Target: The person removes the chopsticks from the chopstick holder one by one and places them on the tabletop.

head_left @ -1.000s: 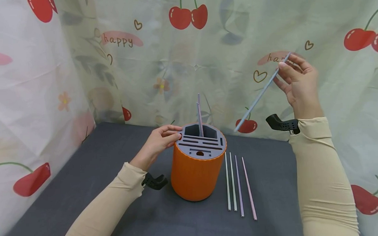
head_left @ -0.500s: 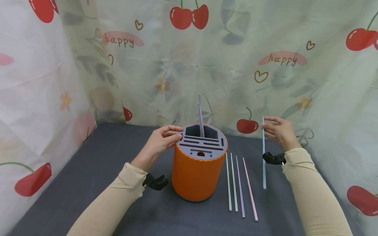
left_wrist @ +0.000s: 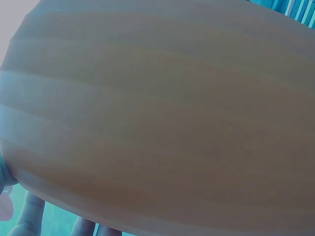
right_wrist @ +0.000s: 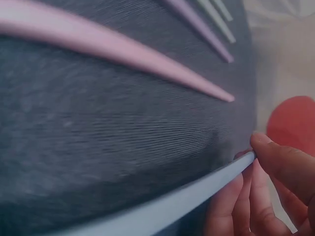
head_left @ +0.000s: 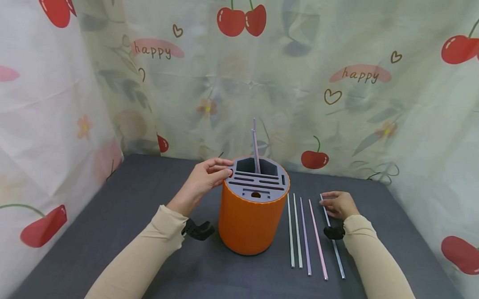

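An orange cylindrical utensil holder (head_left: 247,227) with a grey slotted lid stands on the dark cloth. My left hand (head_left: 198,184) grips its left rim, thumb on the lid's edge; the orange wall (left_wrist: 162,123) fills most of the left wrist view. Right of the holder, my right hand (head_left: 339,205) pinches the far, thin end of a pale blue chopstick (right_wrist: 197,189), which slants down along the cloth. Beside it lie a pink chopstick (head_left: 318,242), a purple chopstick (head_left: 305,238) and two pale green chopsticks (head_left: 298,236).
Thin pinkish and bluish chopsticks (head_left: 256,144) stand in the lid's large rear compartment. A curtain printed with cherries (head_left: 237,87) encloses the dark table (head_left: 168,259) at the back and sides.
My right hand has come down from beside the back curtain to the table, bringing the blue chopstick to the right of the pink one. My left hand has stayed on the holder.
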Tool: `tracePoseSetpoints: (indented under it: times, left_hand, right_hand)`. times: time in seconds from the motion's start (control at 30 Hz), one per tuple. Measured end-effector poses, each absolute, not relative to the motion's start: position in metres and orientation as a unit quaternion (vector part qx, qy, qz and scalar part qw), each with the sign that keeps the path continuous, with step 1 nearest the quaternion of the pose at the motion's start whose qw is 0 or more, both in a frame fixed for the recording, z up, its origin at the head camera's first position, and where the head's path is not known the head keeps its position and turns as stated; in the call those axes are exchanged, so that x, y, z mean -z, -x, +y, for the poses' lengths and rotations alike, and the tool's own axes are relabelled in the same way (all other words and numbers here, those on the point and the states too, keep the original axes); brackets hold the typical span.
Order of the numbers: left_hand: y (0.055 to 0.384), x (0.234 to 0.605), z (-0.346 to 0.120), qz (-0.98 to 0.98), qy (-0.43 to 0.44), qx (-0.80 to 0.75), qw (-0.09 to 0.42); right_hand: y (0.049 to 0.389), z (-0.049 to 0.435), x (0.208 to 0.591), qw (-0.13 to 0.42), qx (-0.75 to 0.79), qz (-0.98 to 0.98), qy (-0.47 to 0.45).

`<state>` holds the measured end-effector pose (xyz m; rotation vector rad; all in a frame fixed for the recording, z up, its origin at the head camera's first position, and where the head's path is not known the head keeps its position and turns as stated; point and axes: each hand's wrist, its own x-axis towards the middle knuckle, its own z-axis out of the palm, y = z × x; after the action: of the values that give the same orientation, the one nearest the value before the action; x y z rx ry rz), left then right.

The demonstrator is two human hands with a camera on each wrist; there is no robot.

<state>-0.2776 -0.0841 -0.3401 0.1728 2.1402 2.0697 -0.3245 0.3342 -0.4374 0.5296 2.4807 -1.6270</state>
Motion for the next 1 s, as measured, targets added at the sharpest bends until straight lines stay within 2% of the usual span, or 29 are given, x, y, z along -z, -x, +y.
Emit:
tracePoseSetpoints:
  times: [0.27, 1.0]
  left_hand:
    - [0.277, 0.34, -0.084, 0.715, -0.057, -0.692, 0.082]
    - [0.278, 0.341, -0.084, 0.722, -0.061, -0.685, 0.075]
  right_hand:
    - [0.323, 0.336, 0.45, 0.072, 0.522, 0.825, -0.203]
    - [0.325, 0.338, 0.459, 0.073, 0.525, 0.826, -0.19]
